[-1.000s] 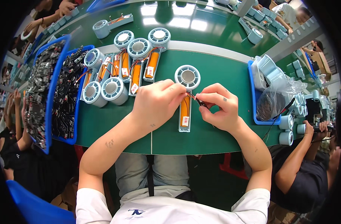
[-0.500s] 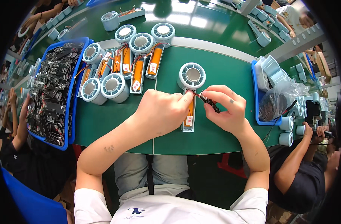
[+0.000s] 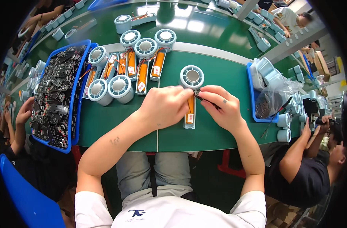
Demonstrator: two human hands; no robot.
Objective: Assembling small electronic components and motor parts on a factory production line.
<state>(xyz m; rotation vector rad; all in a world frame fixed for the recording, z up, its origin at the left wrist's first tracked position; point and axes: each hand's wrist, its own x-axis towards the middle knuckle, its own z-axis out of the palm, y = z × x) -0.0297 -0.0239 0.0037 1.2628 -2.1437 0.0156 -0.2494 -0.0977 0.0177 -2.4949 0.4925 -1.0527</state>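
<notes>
A pale blue handheld fan body (image 3: pixel 191 77) lies in front of me, its round slotted head away from me. In its open handle sits an orange battery (image 3: pixel 190 110) with a white label. My left hand (image 3: pixel 166 102) is closed at the handle's upper end, thumb and finger pinched on thin wires that its fingertips mostly hide. My right hand (image 3: pixel 222 106) is closed on a small black circuit board (image 3: pixel 207 101), held tilted just right of the handle. One end of the board meets my left fingertips.
Several similar fan bodies (image 3: pixel 120 88) with orange batteries stand at the left. A blue tray (image 3: pixel 71 129) of black circuit boards lies farther left. At the right, a blue bin (image 3: pixel 253 95) holds pale blue parts and a plastic bag (image 3: pixel 274 97). Other people work on both sides.
My right hand has brought the circuit board left, up against my left fingertips, closing the small gap of wire between them. The whole view has shifted slightly.
</notes>
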